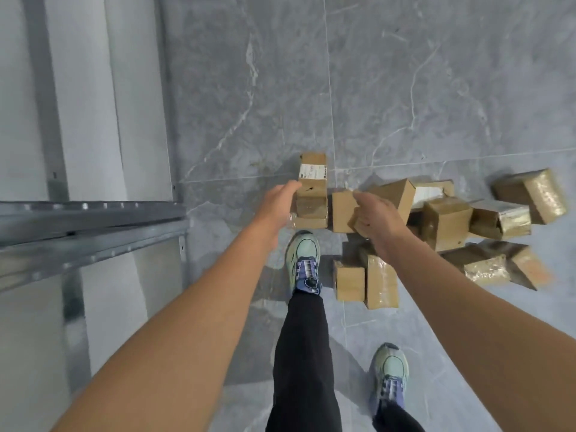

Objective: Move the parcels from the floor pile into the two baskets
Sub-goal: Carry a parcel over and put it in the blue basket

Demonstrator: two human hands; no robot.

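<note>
The parcels, small brown cardboard boxes, lie in a loose pile on the grey marbled floor, spreading from just ahead of the person's forward foot out toward the right edge of view. Several are wrapped in shiny clear tape; some lie flat, others are tipped on an edge or lean against their neighbours. At the left end of the pile stands the labelled parcel, a taller box with a white shipping label on its upper face, seeming to rest on one or two flatter boxes beneath it. Two more boxes lie side by side nearer the person, just right of the forward shoe.

Both bare arms stretch forward and down toward the pile. The left hand is at the left side of the labelled parcel, fingers extended and loosely together, fingertips at or touching the box's left edge; it is not closed around anything. The right hand is over the middle of the pile, back of the hand toward the camera, fingers curled downward onto a plain box; whether they actually grip it cannot be told, since the fingertips are hidden.

Below, a leg in a dark trouser ends in a mint and purple shoe planted just beside the pile; the other shoe is farther back. A metal shelf frame stands at the left.
</note>
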